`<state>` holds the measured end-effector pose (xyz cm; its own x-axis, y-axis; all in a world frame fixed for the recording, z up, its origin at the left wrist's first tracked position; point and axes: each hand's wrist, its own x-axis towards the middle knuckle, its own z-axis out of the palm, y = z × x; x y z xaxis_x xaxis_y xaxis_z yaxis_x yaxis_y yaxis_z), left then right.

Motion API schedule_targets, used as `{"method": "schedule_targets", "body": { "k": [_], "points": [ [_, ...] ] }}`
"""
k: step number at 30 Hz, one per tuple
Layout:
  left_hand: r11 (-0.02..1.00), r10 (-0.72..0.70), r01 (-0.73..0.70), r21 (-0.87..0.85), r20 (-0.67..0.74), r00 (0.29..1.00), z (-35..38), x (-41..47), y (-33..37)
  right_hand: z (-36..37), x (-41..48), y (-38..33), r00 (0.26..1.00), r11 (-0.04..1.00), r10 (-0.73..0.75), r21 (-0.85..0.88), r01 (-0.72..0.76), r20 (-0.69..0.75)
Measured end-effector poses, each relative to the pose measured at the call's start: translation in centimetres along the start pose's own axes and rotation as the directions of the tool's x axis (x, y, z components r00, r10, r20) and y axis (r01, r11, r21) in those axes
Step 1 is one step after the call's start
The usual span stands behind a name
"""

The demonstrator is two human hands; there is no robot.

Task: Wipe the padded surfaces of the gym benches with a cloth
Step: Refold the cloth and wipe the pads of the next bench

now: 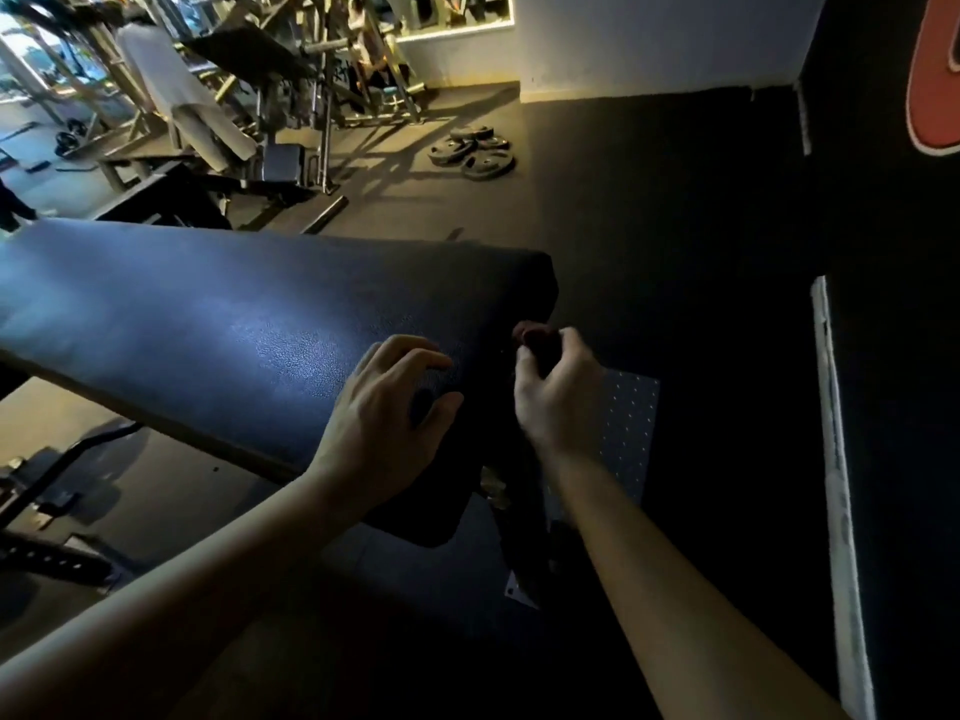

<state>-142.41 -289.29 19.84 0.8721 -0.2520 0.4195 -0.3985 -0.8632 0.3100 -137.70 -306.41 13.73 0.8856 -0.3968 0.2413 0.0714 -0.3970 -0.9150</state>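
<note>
Cloth (531, 336) clamped in right hand (558, 394) fingers at bench pad (208, 324) end, left hand (384, 410) fingers loosely apart over pad

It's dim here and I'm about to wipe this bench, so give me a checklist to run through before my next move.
1. Holding the cloth: right hand grips a dark reddish wad, likely it: ok.
2. The cloth touching the bench pad: cannot tell.
3. Free left hand over the pad: ok.
4. Pad surface within reach: ok.
5. Floor weight plates away from the bench: ok.
</note>
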Motion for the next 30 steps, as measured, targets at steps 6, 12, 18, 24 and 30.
{"method": "schedule_targets", "body": {
  "k": [6, 12, 18, 24, 30],
  "points": [
    [0.990, -0.110, 0.103, 0.099, 0.070, 0.991, 3.1, 6.5, 1.6, 1.0, 12.3, -0.4, 0.992, 0.986, 0.126, -0.111, -0.122, 0.029],
    [0.958, -0.256, 0.249, 0.141, 0.027, 0.966, 5.6, 11.4, 1.2, -1.0, 7.9, 1.2, 0.951, 0.973, -0.214, -0.039, 0.228, 0.225],
    [0.935, -0.266, 0.258, 0.243, -0.002, 0.964, 7.1, 11.6, 0.7, -0.2, 13.1, 3.5, 0.947, 0.982, -0.162, -0.049, 0.182, 0.277],
    [0.923, -0.303, 0.296, 0.245, -0.008, 0.953, 7.2, 11.6, 0.6, 2.3, 21.3, 3.7, 0.946, 0.990, -0.041, -0.115, 0.082, 0.320],
    [0.915, -0.322, 0.313, 0.256, -0.010, 0.947, 7.3, 11.7, 0.7, -1.6, 18.2, 4.8, 0.806, 0.980, -0.192, 0.070, 0.185, 0.560]
  ]
}}
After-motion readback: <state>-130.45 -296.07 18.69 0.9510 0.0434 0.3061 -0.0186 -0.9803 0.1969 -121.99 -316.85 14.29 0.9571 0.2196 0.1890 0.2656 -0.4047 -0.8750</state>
